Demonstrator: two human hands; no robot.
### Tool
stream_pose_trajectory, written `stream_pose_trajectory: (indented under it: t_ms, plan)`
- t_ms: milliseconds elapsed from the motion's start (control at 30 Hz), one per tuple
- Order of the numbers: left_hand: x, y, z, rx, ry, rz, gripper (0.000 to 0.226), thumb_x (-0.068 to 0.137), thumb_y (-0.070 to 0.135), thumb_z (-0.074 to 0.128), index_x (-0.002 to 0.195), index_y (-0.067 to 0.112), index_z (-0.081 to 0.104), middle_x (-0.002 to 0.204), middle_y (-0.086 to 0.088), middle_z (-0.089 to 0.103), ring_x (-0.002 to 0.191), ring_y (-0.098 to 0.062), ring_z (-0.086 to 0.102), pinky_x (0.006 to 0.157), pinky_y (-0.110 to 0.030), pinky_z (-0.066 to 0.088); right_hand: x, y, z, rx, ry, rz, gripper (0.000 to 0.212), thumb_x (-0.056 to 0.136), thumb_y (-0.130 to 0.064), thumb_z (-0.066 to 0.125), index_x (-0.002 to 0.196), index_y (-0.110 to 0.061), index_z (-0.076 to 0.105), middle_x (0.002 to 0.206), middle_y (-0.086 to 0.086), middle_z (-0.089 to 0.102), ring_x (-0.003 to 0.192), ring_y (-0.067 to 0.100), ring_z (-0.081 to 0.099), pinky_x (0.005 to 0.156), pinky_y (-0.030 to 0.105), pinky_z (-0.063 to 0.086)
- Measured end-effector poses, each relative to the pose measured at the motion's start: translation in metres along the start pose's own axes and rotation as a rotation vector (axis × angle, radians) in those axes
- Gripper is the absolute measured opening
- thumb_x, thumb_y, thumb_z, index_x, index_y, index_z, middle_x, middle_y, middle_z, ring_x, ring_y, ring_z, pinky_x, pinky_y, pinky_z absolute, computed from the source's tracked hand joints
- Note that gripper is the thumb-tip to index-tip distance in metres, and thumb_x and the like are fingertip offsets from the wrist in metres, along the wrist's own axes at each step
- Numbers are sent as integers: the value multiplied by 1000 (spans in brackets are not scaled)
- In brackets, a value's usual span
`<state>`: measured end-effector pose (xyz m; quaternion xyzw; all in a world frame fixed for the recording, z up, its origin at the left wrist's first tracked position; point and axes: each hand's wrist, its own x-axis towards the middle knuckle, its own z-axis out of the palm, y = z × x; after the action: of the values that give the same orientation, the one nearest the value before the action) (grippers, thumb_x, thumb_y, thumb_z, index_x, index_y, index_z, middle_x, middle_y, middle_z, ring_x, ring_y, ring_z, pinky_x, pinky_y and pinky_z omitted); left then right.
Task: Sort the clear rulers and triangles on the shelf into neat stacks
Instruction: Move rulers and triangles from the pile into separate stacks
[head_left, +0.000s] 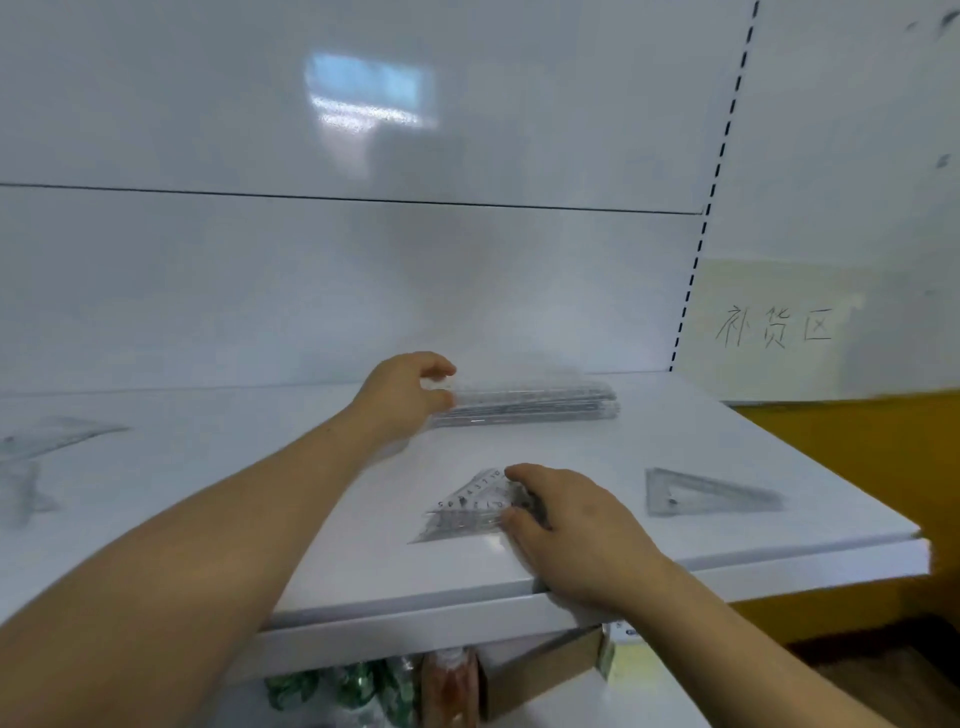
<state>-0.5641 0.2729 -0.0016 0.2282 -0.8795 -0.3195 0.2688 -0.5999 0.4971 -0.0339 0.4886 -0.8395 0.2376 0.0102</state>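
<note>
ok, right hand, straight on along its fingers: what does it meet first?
The triangle stack, already held by the right hand. Past that, likely the left hand holding the ruler stack, though depth is unclear.

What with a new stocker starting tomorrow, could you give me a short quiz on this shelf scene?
1. True or false: the left hand grips one end of the ruler stack.
2. Fill in: the lone triangle lies to the ___ of the right hand.
3. The right hand holds: A) triangle stack, B) lone triangle, C) ruler stack?
Key: 1 true; 2 right; 3 A.
</note>
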Motion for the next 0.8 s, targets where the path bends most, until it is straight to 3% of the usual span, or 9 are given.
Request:
stream_pose_trajectory:
  t_ms: [233,600,800]
  plan:
    - [12,1,13,-66,-6,-27,37,81,17,73,116,18,63,112,0,58,101,-12,53,88,-21,34,-1,2,2,-13,46,-42,45,97,-41,40,140,-28,40,135,-7,52,122,14,45,99,28,34]
    - [24,-7,29,-33,-104,-31,17,86,25,67,103,23,66,117,-1,61,103,-13,55,89,-26,39,-3,1,2,-8,64,-39,39,96,-40,40,133,-29,45,128,-8,54,118,13,45,98,26,34]
    - [23,-10,28,33,-144,18,26,80,39,71,102,25,66,110,3,58,106,-13,52,87,-27,37,-2,0,1,-4,61,-30,38,97,-39,40,132,-29,46,127,-8,55,117,13,46,97,27,35]
